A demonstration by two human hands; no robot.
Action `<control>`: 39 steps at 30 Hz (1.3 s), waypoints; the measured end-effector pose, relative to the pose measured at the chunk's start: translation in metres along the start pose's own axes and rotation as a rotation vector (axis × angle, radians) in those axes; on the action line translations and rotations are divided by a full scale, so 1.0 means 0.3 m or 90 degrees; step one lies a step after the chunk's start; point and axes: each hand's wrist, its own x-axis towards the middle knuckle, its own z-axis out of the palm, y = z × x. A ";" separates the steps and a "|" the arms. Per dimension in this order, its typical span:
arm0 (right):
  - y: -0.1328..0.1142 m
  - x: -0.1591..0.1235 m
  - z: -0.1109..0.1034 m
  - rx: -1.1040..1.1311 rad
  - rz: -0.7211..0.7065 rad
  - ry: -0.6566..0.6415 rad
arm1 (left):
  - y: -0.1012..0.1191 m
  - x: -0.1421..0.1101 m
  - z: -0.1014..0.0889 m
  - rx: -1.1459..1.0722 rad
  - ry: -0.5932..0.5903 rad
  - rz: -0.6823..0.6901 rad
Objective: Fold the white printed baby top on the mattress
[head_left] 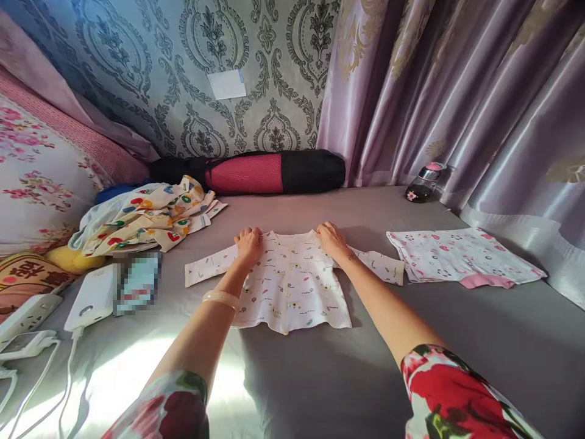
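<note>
Shirt (292, 280) of thin white cloth, small and boxy, printed with tiny leaves and lettering, lies spread flat on a smooth grey sheet (329, 378), its cream front strip facing up. Nearest are loose floral sleeves (457, 390), soft cloth with big red blooms, over bare forearms. To the left, slim white cords (72, 360) curve across a bright patch of light, close to a long plastic power strip (30, 314). One cord runs into a glossy, round-cornered battery pack (94, 297); just beside it is a flat, pale blue rectangle (138, 283), blurred into squares. A smooth, pale bangle (220, 298) rings the left forearm. The left hand (249, 245) curls its fingers onto the shirt's shoulder on that side, and the right hand (333, 239) does likewise on the other; both touch the cloth, though whether they pinch it or merely press it cannot be told. To the right lies a folded floral cloth (466, 256), roughly rectangular, with a plain pink edge; to the left, a rumpled heap of clothes (150, 213). Farther back stand a squat, shiny bottle (423, 183) with a pink top and, lengthwise, a fat roll (256, 172) of black cloth and red mesh. Behind, satiny lilac curtains (402, 91) hang in deep folds beside a grey wall (265, 36) of swirling ovals
</note>
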 end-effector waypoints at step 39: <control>0.047 -0.609 -0.126 0.190 0.052 -0.207 | -0.162 -0.581 -0.148 -0.277 -0.117 -0.015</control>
